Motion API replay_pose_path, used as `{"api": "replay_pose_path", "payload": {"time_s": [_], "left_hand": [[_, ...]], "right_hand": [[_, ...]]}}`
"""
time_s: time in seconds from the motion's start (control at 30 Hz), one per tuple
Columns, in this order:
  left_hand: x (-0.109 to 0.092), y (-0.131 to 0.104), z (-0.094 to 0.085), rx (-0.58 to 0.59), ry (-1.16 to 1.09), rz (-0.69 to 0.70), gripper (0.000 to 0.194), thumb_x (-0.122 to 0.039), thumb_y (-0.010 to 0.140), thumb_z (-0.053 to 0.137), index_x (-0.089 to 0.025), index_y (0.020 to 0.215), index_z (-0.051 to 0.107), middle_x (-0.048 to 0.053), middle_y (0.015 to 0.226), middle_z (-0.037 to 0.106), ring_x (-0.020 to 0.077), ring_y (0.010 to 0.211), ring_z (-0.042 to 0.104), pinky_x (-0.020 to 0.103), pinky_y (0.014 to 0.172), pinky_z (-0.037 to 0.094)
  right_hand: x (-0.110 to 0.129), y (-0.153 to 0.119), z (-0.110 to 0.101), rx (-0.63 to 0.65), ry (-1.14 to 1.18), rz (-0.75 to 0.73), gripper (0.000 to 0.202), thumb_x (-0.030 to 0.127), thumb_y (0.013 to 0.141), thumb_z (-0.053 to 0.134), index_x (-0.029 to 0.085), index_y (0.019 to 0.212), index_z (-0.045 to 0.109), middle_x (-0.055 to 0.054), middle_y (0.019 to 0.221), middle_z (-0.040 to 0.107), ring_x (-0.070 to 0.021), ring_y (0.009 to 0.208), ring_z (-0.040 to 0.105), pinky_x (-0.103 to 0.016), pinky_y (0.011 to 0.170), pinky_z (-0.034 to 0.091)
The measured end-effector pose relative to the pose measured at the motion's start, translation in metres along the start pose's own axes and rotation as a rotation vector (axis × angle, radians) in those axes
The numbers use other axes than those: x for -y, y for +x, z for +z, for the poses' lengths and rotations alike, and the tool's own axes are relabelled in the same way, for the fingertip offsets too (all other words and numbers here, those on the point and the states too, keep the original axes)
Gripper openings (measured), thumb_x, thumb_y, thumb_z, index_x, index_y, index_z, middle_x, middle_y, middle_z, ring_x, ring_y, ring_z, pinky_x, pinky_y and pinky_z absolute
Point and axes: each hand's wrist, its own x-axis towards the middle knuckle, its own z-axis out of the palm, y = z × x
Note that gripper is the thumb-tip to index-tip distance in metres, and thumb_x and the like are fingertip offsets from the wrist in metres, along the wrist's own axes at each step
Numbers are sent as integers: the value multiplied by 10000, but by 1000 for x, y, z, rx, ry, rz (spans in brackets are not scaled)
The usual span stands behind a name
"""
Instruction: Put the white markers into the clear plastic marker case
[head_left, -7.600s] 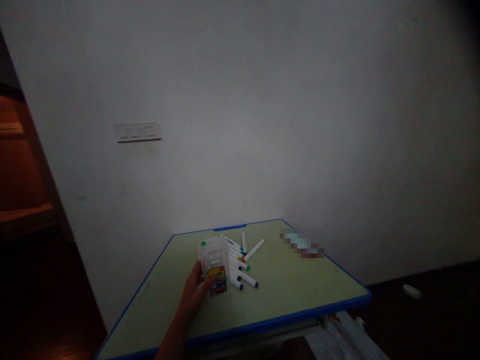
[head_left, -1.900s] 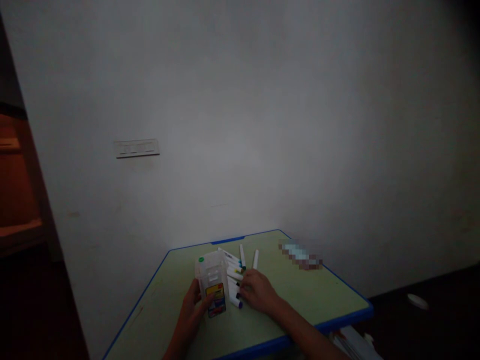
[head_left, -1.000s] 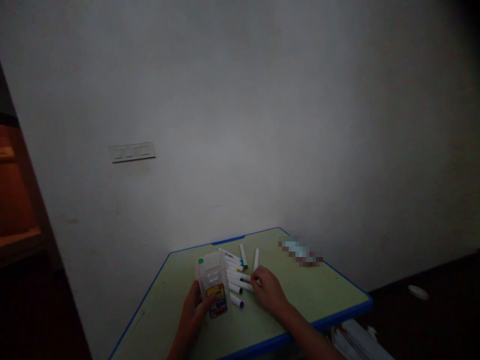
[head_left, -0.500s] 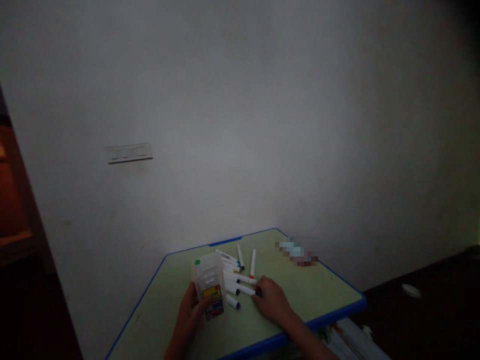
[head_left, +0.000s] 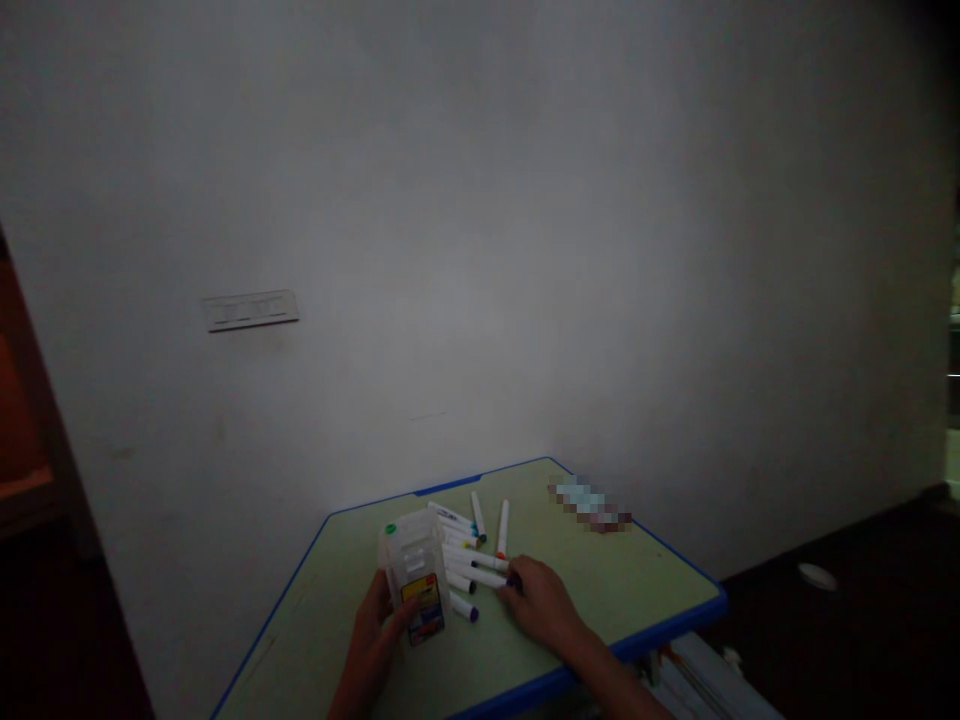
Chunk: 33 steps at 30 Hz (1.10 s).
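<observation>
My left hand (head_left: 379, 625) is wrapped round a clear plastic box (head_left: 414, 545) with a yellow and blue label, its thumb pressed on the front. To the right of the box, my right hand (head_left: 541, 602) pinches the dark-capped end of a white marker (head_left: 487, 578). The far end of that marker lies close to the box. Several more white markers lie loose on the table beside and behind the box, among them an orange-capped marker (head_left: 503, 525), a dark-capped marker (head_left: 478, 515) and a purple-capped marker (head_left: 465, 607). The box hides the left ends of some.
The pale green table (head_left: 615, 580) has a blue edge and stands against a grey wall (head_left: 480, 250). A blurred-out item (head_left: 590, 503) lies at its right side. Below the table's front edge is a shelf with things (head_left: 697, 680). A white object (head_left: 817, 576) lies on the dark floor.
The whole view has shifted slightly, so the table appears a little further left. Both hands keep their holds on the box and the marker, with hardly any movement.
</observation>
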Motion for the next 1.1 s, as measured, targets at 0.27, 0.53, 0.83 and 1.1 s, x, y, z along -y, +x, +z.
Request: {"api": "replay_pose_path", "payload": {"time_s": [0.27,0.53,0.83,1.1], "left_hand": [[0,0,1,-6,-19,-19,486,-427,697,651,-156,1078,520,101,1031,649,285,925,615,369,775,515],[2,1,0,7,-18,-12,490,-405,694,651,-160,1098,522,104,1082,633,285,974,596,370,819,493],[6,2,-4,50,22,-26,513,-432,722,625,-153,1126,477,106,1095,621,281,989,586,362,827,491],[4,7,-3,-84,125,-81,599,-582,610,659,-168,1028,548,89,973,685,306,899,626,367,755,531]], "right_hand": [[4,0,-2,44,-88,23,131,241,787,504,162,788,609,-81,841,632,-200,794,554,-263,679,350],[6,-2,-4,51,-88,2,105,177,730,535,158,812,598,-65,853,626,-188,803,552,-248,690,346],[6,-2,-5,42,-64,-17,110,190,753,512,155,806,602,-69,842,624,-191,799,553,-259,691,353],[4,-1,-4,-2,-32,-3,128,198,704,565,160,819,606,-68,856,627,-199,808,559,-265,705,375]]}}
